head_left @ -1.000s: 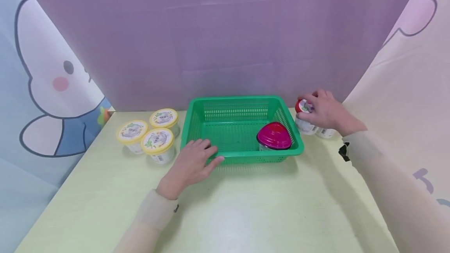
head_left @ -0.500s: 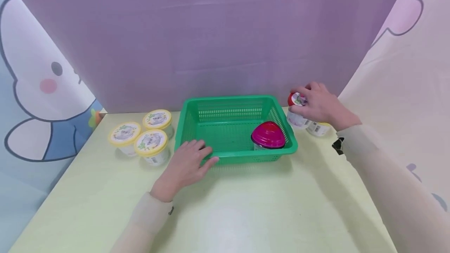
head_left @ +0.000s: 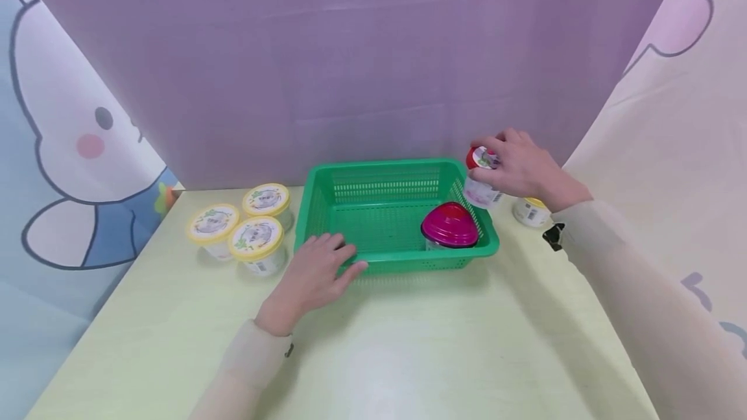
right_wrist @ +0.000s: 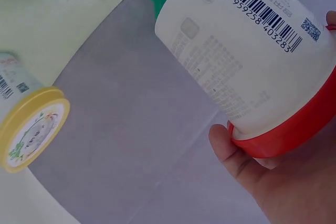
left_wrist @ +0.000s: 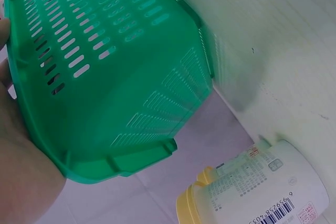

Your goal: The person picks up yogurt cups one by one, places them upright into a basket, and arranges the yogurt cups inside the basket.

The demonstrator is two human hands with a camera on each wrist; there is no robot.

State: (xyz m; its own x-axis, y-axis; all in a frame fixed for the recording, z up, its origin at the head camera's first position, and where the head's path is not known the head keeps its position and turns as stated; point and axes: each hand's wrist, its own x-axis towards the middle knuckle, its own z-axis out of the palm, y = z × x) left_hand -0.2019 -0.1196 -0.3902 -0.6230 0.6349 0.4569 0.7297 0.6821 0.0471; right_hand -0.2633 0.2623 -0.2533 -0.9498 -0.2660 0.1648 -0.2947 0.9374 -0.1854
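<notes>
In the head view, my right hand (head_left: 519, 167) grips a white tub with a red lid (head_left: 483, 193) by its lid, raised beside the right rim of a green plastic basket (head_left: 397, 261). The right wrist view shows that tub (right_wrist: 241, 51) tilted, with the thumb at the red lid's edge. My left hand (head_left: 312, 274) holds the basket's front-left rim, fingers over it and thumb at the front; the left wrist view shows only part of that hand (left_wrist: 23, 145). In the basket's front-right corner sits a container with a glossy magenta-red lid (head_left: 449, 225).
Several yellow-lidded tubs stand about: a group on the left includes a front tub (head_left: 257, 245), and another tub (head_left: 531, 212) stands right of the basket, partly behind my right wrist. A purple cloth (head_left: 373, 70) hangs behind the pale table (head_left: 379, 355).
My right hand has lifted the red-lidded tub and moved it left toward the basket, uncovering more of the yellow-lidded tub there. The left hand stays at the basket rim.
</notes>
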